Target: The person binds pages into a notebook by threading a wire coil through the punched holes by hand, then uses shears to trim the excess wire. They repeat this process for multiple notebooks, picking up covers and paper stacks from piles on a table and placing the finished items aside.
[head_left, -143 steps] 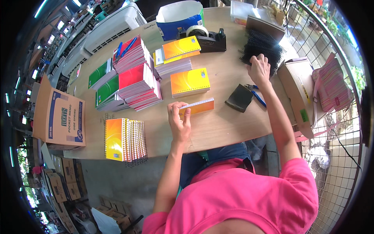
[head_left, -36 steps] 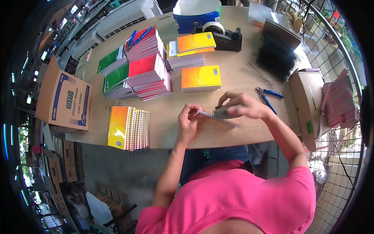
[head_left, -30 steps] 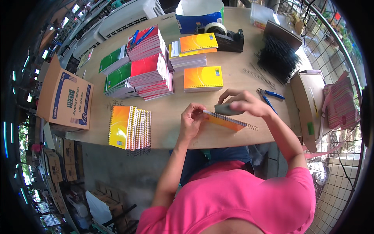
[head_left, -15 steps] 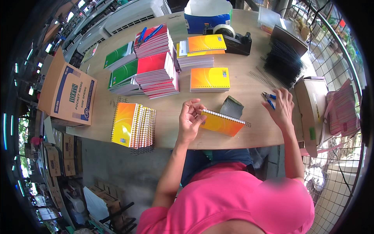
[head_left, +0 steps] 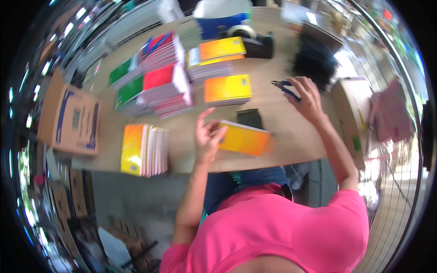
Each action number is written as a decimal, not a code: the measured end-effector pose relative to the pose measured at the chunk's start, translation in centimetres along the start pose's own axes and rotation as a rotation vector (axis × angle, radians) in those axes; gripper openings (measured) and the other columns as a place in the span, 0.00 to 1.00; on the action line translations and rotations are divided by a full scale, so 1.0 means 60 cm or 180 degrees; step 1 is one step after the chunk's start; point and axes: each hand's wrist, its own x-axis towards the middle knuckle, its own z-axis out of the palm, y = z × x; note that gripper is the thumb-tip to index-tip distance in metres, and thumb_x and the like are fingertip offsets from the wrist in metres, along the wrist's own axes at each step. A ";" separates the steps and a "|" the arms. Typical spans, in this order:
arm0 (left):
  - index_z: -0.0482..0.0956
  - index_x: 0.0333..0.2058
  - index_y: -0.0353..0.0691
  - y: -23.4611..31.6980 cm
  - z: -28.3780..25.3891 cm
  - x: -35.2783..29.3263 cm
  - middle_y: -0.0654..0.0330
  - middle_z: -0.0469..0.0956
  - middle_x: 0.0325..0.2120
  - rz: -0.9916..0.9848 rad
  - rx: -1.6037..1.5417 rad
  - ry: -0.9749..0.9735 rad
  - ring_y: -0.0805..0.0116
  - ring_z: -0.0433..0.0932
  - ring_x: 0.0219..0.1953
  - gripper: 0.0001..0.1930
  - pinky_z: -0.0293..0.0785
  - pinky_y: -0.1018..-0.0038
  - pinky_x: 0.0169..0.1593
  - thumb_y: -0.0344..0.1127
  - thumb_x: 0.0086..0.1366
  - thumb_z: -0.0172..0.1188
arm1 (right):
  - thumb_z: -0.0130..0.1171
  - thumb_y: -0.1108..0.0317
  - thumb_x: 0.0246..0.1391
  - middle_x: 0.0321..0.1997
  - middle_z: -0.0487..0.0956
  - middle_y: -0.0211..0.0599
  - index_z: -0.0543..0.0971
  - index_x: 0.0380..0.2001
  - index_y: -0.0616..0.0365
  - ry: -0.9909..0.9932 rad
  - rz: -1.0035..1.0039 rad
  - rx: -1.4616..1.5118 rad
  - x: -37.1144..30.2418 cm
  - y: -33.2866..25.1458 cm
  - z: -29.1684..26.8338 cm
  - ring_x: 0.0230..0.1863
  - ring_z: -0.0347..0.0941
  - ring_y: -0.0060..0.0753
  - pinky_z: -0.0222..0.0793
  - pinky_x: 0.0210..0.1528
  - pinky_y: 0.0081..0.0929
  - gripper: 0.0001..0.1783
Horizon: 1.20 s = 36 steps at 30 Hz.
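Your table [head_left: 186,143] held the carton [head_left: 75,120] at its left end, with the red stack [head_left: 161,84] to the far right of that. Near the middle of the near edge, your left hand [head_left: 210,135] pinched the orange notebook [head_left: 243,138] by its left end, the dark block [head_left: 250,117] just beyond. Farther right, your right hand [head_left: 307,96] had its fingers curled round the pliers [head_left: 285,86].

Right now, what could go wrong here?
Left grip holds the orange-yellow notebook by one end; it might slip.
Pliers in the right grip point toward the nearer yellow pile, and might nick it.
Spiral-bound row sits at the table's near edge; a bump could topple it.
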 end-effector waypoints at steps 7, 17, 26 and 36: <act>0.60 0.66 0.40 -0.007 -0.018 -0.012 0.60 0.80 0.37 -0.0092 0.0068 0.0058 0.75 0.80 0.39 0.34 0.77 0.80 0.40 0.18 0.63 0.60 | 0.67 0.66 0.53 0.45 0.78 0.44 0.77 0.52 0.57 0.0272 0.0763 0.0821 -0.174 0.098 -0.065 0.48 0.76 0.49 0.72 0.50 0.41 0.22; 0.60 0.66 0.37 0.027 0.042 -0.012 0.55 0.81 0.42 -0.0074 0.0533 -0.0404 0.73 0.80 0.46 0.33 0.76 0.78 0.52 0.16 0.63 0.59 | 0.69 0.54 0.53 0.42 0.78 0.34 0.80 0.49 0.49 0.0126 -0.0006 0.0451 -0.098 0.090 -0.104 0.44 0.77 0.43 0.73 0.47 0.36 0.22; 0.62 0.64 0.40 0.035 0.112 -0.021 0.58 0.83 0.38 -0.0406 0.0777 -0.0404 0.76 0.80 0.37 0.36 0.78 0.82 0.39 0.20 0.59 0.67 | 0.72 0.54 0.38 0.45 0.74 0.26 0.81 0.46 0.41 -0.0018 -0.1188 -0.0159 -0.008 -0.065 -0.148 0.53 0.72 0.31 0.59 0.65 0.56 0.27; 0.59 0.64 0.37 0.069 0.076 -0.035 0.56 0.82 0.37 -0.0371 0.0715 -0.0312 0.75 0.80 0.40 0.35 0.77 0.78 0.48 0.21 0.61 0.67 | 0.63 0.61 0.48 0.44 0.77 0.22 0.82 0.50 0.42 -0.0335 -0.2287 -0.0271 0.066 -0.163 -0.113 0.53 0.71 0.28 0.59 0.65 0.56 0.23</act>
